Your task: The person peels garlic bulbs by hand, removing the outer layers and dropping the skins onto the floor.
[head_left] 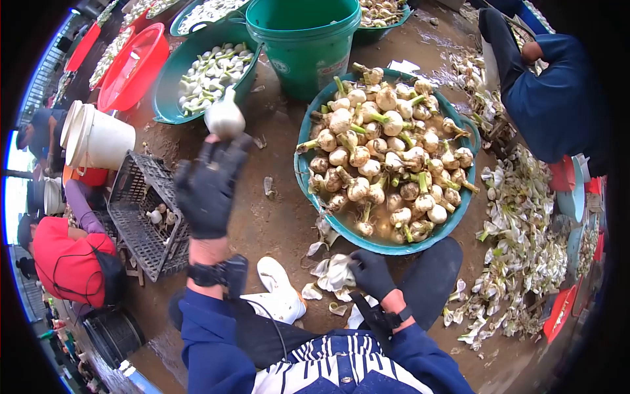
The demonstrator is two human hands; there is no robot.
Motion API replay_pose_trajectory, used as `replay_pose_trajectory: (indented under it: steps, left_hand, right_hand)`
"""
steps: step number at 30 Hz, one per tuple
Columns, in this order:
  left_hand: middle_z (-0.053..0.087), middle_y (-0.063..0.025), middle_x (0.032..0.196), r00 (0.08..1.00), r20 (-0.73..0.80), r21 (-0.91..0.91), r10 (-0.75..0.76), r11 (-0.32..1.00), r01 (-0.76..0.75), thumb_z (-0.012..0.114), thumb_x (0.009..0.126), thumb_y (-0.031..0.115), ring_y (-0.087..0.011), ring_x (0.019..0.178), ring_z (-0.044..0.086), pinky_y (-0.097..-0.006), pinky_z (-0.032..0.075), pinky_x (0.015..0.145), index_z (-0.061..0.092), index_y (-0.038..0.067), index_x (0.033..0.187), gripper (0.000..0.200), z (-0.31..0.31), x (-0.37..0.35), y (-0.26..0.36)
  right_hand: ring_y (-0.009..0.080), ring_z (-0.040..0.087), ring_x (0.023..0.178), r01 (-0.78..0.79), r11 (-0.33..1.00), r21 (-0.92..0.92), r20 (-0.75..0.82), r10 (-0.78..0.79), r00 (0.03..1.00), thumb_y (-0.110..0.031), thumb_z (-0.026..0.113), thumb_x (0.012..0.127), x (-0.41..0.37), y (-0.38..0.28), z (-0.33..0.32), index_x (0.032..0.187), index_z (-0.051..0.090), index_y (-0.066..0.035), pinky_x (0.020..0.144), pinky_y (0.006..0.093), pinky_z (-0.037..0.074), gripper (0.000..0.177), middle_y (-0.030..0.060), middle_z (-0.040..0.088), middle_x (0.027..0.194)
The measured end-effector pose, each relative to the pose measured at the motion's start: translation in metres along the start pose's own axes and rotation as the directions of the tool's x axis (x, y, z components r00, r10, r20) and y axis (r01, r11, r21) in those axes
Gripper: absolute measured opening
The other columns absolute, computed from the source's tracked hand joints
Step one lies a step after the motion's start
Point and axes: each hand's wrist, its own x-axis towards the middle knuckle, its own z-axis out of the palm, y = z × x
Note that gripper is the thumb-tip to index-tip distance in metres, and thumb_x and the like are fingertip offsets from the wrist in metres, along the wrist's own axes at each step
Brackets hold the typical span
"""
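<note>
A peeled white garlic bulb (225, 118), slightly blurred, is right at the fingertips of my left hand (213, 187). That hand wears a black glove, with its fingers stretched out toward a green basin (164, 98) of cleaned garlic bulbs (213, 75). Low in front of me, my right hand (374, 274), also gloved in black, has its fingers closed at a clump of pale garlic skins (335, 272). Just beyond it stands a teal tub (387, 248), heaped with muddy, untrimmed garlic bulbs (387, 131) in brownish water.
A tall green bucket (305, 59) stands between basin and tub. On the left are a black crate (147, 217), a white bucket (102, 138), a red basin (134, 69) and a person in red (69, 262). Peelings (518, 249) cover the right floor near another person (551, 92).
</note>
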Motion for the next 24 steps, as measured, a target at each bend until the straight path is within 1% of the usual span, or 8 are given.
replay_pose_trajectory:
  steps: [2,6,7,12,15,19,23,24]
  left_hand:
    - [0.001,-0.03,0.148,0.995,0.092,-0.177,0.046,0.984,-0.029,0.046,0.092,0.023,-0.0437,0.138,-0.001,-0.0538,0.025,0.11,0.004,0.001,0.143,0.07,0.003,0.0,0.019]
    - [0.03,-0.0259,0.142,0.993,-0.031,0.283,-0.116,0.952,0.12,0.048,0.092,0.025,-0.0405,0.131,0.032,-0.0479,0.043,0.099,0.034,0.002,0.136,0.052,-0.024,-0.007,-0.001]
    - [0.05,-0.0211,0.127,0.981,-0.142,0.375,-0.134,0.91,0.178,0.05,0.091,0.022,-0.0338,0.11,0.056,-0.0415,0.052,0.087,0.048,0.002,0.124,0.038,-0.015,-0.013,-0.019]
    - [0.061,-0.0159,0.107,0.929,-0.244,0.579,-0.279,0.727,0.37,0.051,0.091,0.016,-0.0249,0.089,0.065,-0.0351,0.055,0.075,0.053,0.001,0.115,0.028,-0.038,-0.04,-0.066]
    - [0.062,-0.0144,0.103,0.901,-0.31,0.644,-0.305,0.63,0.435,0.052,0.091,0.014,-0.0228,0.085,0.065,-0.0335,0.055,0.072,0.054,0.001,0.113,0.025,-0.046,-0.055,-0.081]
    - [0.061,-0.0117,0.105,0.901,-0.332,0.741,-0.278,0.515,0.432,0.055,0.09,0.009,-0.0162,0.088,0.063,-0.0294,0.054,0.074,0.053,0.001,0.114,0.026,-0.058,-0.065,-0.097]
    - [0.059,-0.009,0.109,0.942,-0.279,0.859,-0.186,0.39,0.332,0.063,0.086,0.007,-0.0131,0.095,0.058,-0.0265,0.05,0.081,0.051,0.002,0.118,0.035,-0.078,-0.073,-0.125]
    - [0.059,-0.0086,0.11,0.953,-0.255,0.88,-0.166,0.368,0.3,0.064,0.085,0.007,-0.0134,0.097,0.057,-0.0267,0.049,0.082,0.05,0.002,0.118,0.036,-0.08,-0.075,-0.131]
  right_hand:
    - [0.0311,0.062,0.086,0.091,0.962,-0.258,0.211,-0.036,0.977,-0.028,0.075,0.07,-0.002,-0.022,-0.011,0.102,0.062,-0.005,0.076,0.0383,0.049,0.041,0.0143,0.064,0.093]
    - [0.0338,0.059,0.089,0.151,0.933,-0.326,-0.062,-0.18,0.982,-0.019,0.071,0.073,0.039,-0.03,-0.017,0.105,0.06,-0.008,0.077,0.0413,0.048,0.036,0.0139,0.062,0.095]
    - [0.0341,0.057,0.093,0.177,0.916,-0.36,-0.137,-0.239,0.961,-0.012,0.067,0.074,0.053,-0.038,-0.021,0.107,0.059,-0.008,0.079,0.0414,0.047,0.034,0.0145,0.06,0.1]
    - [0.0334,0.054,0.102,0.216,0.606,-0.765,-0.087,-0.429,0.899,-0.001,0.058,0.068,0.122,-0.021,-0.018,0.116,0.059,-0.02,0.084,0.0437,0.043,0.051,0.0094,0.055,0.119]
    - [0.0315,0.055,0.1,0.201,0.649,-0.734,0.007,-0.289,0.957,-0.001,0.061,0.065,0.135,-0.016,-0.025,0.115,0.059,-0.021,0.084,0.0407,0.045,0.053,0.0079,0.056,0.115]
    - [0.0267,0.06,0.089,0.259,0.771,-0.582,-0.153,-0.417,0.896,-0.004,0.067,0.069,0.123,-0.015,-0.029,0.112,0.06,-0.014,0.073,0.0347,0.049,0.045,0.01,0.062,0.102]
    - [0.02,0.064,0.067,0.102,0.994,0.045,-0.298,-0.084,0.951,-0.015,0.067,0.082,0.086,-0.031,-0.02,0.109,0.06,0.004,0.062,0.0302,0.05,0.033,0.0162,0.068,0.081]
    - [0.015,0.064,0.077,-0.003,0.964,0.264,-0.158,0.046,0.986,-0.013,0.066,0.083,0.074,-0.047,-0.022,0.111,0.058,0.005,0.067,0.0282,0.05,0.034,0.0179,0.068,0.087]
